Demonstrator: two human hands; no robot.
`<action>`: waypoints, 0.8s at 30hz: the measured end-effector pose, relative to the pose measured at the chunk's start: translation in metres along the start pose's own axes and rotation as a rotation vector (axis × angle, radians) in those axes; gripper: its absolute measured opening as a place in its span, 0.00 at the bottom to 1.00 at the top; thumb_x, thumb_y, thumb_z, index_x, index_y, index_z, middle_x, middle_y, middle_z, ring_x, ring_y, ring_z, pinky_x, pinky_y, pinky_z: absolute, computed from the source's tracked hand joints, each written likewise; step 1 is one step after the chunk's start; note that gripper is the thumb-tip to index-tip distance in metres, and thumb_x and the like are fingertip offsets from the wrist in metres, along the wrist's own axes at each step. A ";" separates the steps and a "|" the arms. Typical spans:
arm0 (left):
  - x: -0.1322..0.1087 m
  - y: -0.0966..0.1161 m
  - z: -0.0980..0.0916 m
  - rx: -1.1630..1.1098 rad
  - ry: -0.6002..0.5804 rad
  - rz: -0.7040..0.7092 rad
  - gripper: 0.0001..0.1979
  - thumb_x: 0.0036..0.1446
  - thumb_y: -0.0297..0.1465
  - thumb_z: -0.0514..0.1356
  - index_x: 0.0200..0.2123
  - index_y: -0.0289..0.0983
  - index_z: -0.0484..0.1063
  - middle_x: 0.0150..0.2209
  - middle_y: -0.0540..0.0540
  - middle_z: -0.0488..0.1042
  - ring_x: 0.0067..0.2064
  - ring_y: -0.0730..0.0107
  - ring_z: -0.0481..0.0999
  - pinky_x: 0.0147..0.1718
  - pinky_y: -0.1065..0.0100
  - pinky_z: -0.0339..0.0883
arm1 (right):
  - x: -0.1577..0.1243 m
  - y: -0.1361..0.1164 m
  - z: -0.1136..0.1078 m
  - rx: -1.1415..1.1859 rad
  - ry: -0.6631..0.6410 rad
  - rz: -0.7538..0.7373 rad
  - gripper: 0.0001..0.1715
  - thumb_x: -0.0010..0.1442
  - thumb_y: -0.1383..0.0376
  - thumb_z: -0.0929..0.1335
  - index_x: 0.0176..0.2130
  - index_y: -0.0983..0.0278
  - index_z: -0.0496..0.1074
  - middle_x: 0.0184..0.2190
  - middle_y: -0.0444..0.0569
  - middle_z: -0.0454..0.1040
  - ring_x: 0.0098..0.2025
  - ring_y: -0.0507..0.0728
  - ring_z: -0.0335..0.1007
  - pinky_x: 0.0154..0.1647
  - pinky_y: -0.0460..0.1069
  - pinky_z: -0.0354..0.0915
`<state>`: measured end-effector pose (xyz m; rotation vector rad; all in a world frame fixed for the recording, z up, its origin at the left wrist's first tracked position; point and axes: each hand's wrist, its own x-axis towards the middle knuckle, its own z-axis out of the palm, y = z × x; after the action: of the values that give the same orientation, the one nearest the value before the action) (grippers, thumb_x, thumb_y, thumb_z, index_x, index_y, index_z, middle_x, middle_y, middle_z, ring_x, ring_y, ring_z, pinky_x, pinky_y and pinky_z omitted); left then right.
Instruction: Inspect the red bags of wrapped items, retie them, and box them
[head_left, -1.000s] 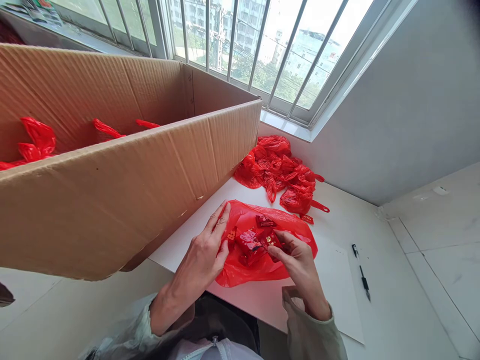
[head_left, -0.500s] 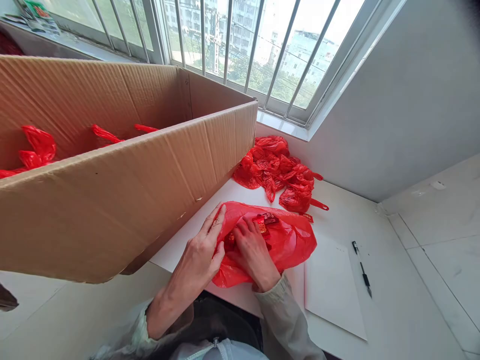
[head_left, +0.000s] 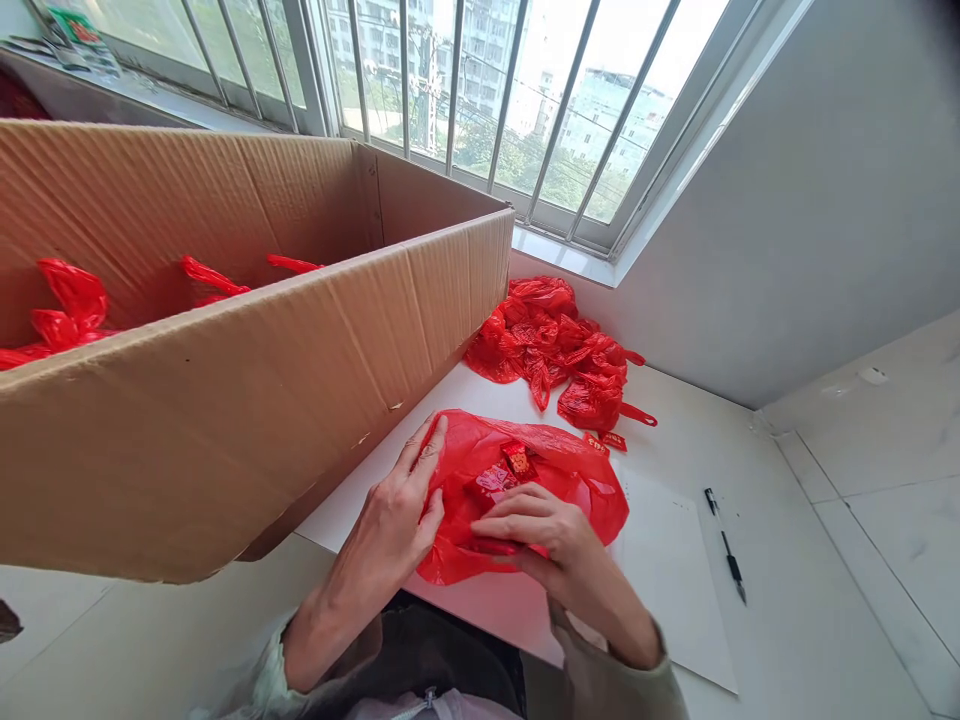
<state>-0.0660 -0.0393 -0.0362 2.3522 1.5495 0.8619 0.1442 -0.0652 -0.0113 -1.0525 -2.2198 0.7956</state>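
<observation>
An opened red plastic bag point(head_left: 592, 490) lies on the white table, its mouth spread wide. At its left rim my left hand point(head_left: 397, 510) grips the plastic between thumb and fingers. Small shiny red wrapped packets point(head_left: 495, 480) with gold print sit inside the bag. My right hand point(head_left: 551, 530) is over the bag's near side, its fingers closed on what looks like a small flat red packet point(head_left: 496, 546), mostly hidden by the fingers. Just beyond the bag, two small red packets point(head_left: 613, 441) rest on the table.
A large cardboard box point(head_left: 300, 370) with red bags point(head_left: 71, 305) inside stands at the left. Crumpled red bags point(head_left: 555, 335) are heaped by the wall. To the right lie a white sheet of paper point(head_left: 667, 570) and a black pen point(head_left: 725, 545). A barred window point(head_left: 487, 110) is behind.
My right hand has come back from deep in the bag toward its near right side, uncovering the packets inside. The left hand keeps its hold on the rim.
</observation>
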 end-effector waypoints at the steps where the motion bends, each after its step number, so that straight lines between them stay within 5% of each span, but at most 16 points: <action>1: 0.001 0.000 0.000 -0.002 0.000 0.003 0.31 0.60 0.21 0.47 0.66 0.38 0.46 0.67 0.42 0.50 0.64 0.62 0.59 0.57 0.62 0.63 | -0.013 0.002 -0.014 0.083 0.024 -0.003 0.15 0.61 0.66 0.68 0.48 0.55 0.75 0.42 0.45 0.78 0.46 0.55 0.70 0.48 0.49 0.66; 3: 0.002 -0.001 0.000 -0.004 0.010 0.013 0.28 0.60 0.21 0.47 0.63 0.38 0.55 0.66 0.41 0.51 0.62 0.59 0.61 0.55 0.62 0.66 | -0.037 0.018 -0.038 0.178 0.200 0.107 0.14 0.60 0.63 0.69 0.46 0.55 0.76 0.41 0.46 0.78 0.46 0.56 0.71 0.49 0.51 0.66; 5: 0.002 -0.002 -0.001 -0.014 0.017 0.028 0.24 0.59 0.22 0.47 0.59 0.39 0.62 0.65 0.40 0.52 0.60 0.57 0.65 0.52 0.61 0.69 | -0.058 0.047 -0.056 0.192 0.546 0.345 0.14 0.60 0.59 0.68 0.45 0.59 0.77 0.42 0.49 0.78 0.45 0.58 0.73 0.47 0.53 0.67; 8: 0.001 -0.004 -0.004 -0.035 0.016 0.048 0.20 0.60 0.23 0.47 0.52 0.38 0.69 0.65 0.38 0.52 0.55 0.57 0.71 0.49 0.60 0.71 | -0.073 0.105 -0.071 -0.033 0.882 0.730 0.25 0.55 0.50 0.68 0.43 0.66 0.77 0.33 0.53 0.80 0.33 0.60 0.74 0.34 0.52 0.68; 11: -0.001 -0.005 -0.005 -0.036 0.022 0.074 0.20 0.61 0.23 0.46 0.50 0.38 0.70 0.65 0.37 0.52 0.56 0.56 0.70 0.50 0.59 0.70 | -0.072 0.154 -0.077 -0.198 0.899 0.893 0.32 0.55 0.49 0.63 0.46 0.70 0.76 0.30 0.56 0.79 0.30 0.60 0.74 0.34 0.53 0.68; 15: -0.002 -0.005 -0.004 -0.039 0.029 0.092 0.21 0.61 0.24 0.47 0.53 0.38 0.69 0.64 0.37 0.53 0.59 0.55 0.66 0.52 0.59 0.69 | -0.060 0.179 -0.077 -0.270 0.897 0.921 0.33 0.54 0.53 0.61 0.52 0.70 0.73 0.42 0.61 0.78 0.39 0.63 0.75 0.44 0.56 0.66; 21: -0.002 -0.001 -0.010 -0.062 0.011 0.071 0.20 0.61 0.25 0.48 0.54 0.41 0.69 0.64 0.39 0.54 0.61 0.55 0.63 0.54 0.57 0.67 | -0.069 0.151 -0.066 -0.306 0.824 0.925 0.26 0.56 0.56 0.61 0.46 0.64 0.77 0.40 0.56 0.79 0.38 0.63 0.74 0.42 0.55 0.65; 24: -0.001 0.002 -0.013 -0.086 -0.001 0.069 0.23 0.58 0.22 0.47 0.54 0.41 0.69 0.64 0.40 0.56 0.61 0.56 0.63 0.55 0.57 0.66 | -0.069 0.110 -0.058 -0.179 0.828 0.753 0.24 0.60 0.53 0.61 0.46 0.62 0.76 0.40 0.52 0.79 0.39 0.60 0.73 0.40 0.52 0.66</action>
<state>-0.0715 -0.0431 -0.0252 2.3565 1.4088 0.9238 0.2749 -0.0482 -0.0656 -1.9181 -1.1898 0.3122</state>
